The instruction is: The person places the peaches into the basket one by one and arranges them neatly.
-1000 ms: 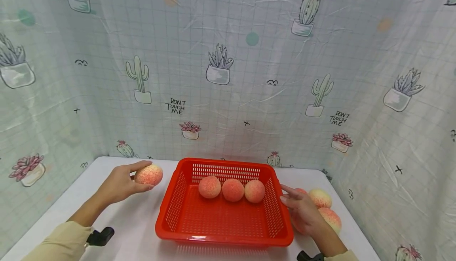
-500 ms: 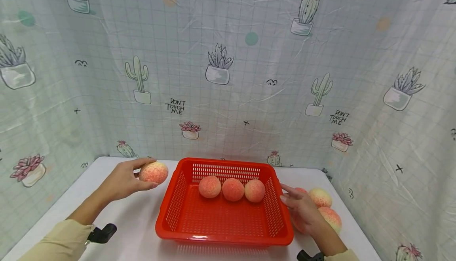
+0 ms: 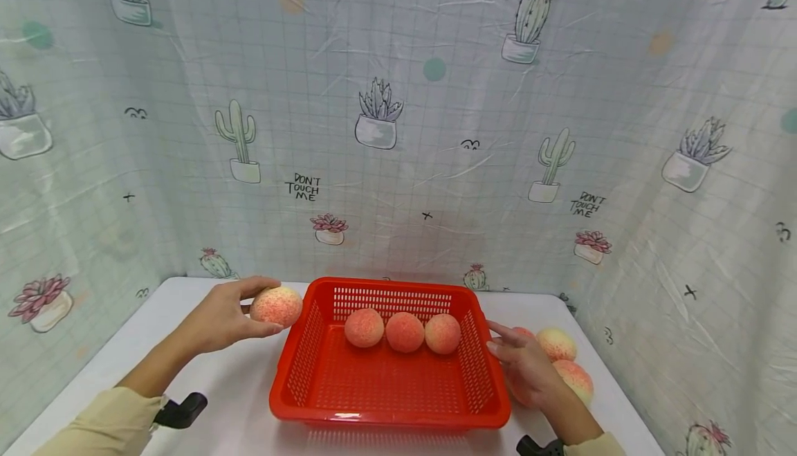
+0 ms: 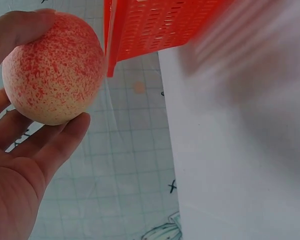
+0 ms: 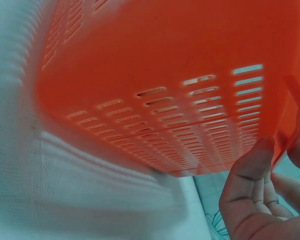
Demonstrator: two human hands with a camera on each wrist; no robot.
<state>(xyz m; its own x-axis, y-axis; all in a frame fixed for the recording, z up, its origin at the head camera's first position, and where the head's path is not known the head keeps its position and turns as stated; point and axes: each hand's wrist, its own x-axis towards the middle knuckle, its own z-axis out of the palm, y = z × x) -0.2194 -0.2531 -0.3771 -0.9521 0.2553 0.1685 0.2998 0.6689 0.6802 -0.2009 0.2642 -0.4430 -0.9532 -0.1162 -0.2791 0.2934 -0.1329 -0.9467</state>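
My left hand (image 3: pixel 218 317) holds a pink and yellow peach (image 3: pixel 277 306) between thumb and fingers, just outside the left rim of the red plastic basket (image 3: pixel 389 418). In the left wrist view the peach (image 4: pixel 57 70) looks clear of the table, with the basket wall (image 4: pixel 150 30) beside it. Three peaches (image 3: pixel 405 332) sit in a row along the back inside the basket. At the basket's right side, my right hand (image 3: pixel 529 369) pinches the rim; in the right wrist view the thumb (image 5: pixel 252 162) lies under the rim's edge.
To the right of the basket several more peaches (image 3: pixel 556 344) lie on the white table (image 3: pixel 230 400), some partly hidden by the right hand. A curtain (image 3: pixel 398 186) printed with cacti hangs behind and on both sides.
My left hand has carried the peach rightward, closer to the basket's left rim. The right hand and the peaches in the basket stay in place; the head view has shifted slightly.
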